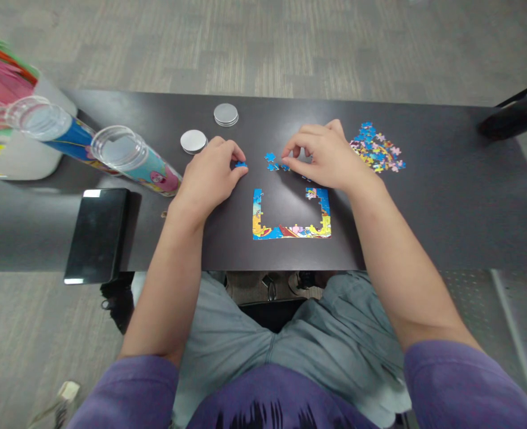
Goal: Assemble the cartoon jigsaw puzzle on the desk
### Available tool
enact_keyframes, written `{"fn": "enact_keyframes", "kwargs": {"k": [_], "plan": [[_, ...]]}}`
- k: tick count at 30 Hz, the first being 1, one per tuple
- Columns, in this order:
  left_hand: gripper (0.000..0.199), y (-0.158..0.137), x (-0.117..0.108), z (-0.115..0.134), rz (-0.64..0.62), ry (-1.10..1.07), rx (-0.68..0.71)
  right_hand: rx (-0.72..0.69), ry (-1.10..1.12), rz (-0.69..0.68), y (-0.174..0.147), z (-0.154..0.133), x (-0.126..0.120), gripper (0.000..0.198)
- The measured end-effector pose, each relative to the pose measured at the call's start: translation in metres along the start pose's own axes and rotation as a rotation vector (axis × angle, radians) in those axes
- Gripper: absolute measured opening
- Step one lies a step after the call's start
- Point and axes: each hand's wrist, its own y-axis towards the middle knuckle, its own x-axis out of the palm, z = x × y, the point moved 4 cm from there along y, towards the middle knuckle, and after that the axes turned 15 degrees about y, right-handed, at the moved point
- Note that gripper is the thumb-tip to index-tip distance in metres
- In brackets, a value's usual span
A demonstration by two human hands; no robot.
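My left hand (214, 174) pinches a blue jigsaw piece (240, 165) between thumb and forefinger, just above the table. To its right lie a few loose blue jigsaw pieces (270, 157). My right hand (317, 152) hovers over these with thumb and forefinger close together; whether a piece sits between the fingertips I cannot make out. Nearer to me is a partly joined puzzle border (290, 232), with a bottom row, both sides and a short bit of the top right corner. Beyond my right wrist spreads a heap of mixed jigsaw pieces (377, 149), partly hidden by the hand.
Two clear-topped printed tubes (133, 158) stand at the left, beside a white bin (44, 164) of colourful items. Round silvery lids (225, 114) lie toward the back. A black tablet-like device (97, 235) overhangs the front edge. A dark cylinder (513, 116) is at far right.
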Motion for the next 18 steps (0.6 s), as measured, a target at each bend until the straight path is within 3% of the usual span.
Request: {"fn": "enact_keyframes", "kwargs": {"k": [12, 18], "plan": [[0.017, -0.002, -0.016, 0.023, -0.044, -0.445, 0.011, -0.002, 0.164, -0.024, 0.003, -0.02, 0.001, 0.02], [0.027, -0.001, -0.017, 0.026, -0.046, -0.506, 0.009, -0.021, 0.249, -0.048, 0.006, -0.02, 0.006, 0.024]]}}
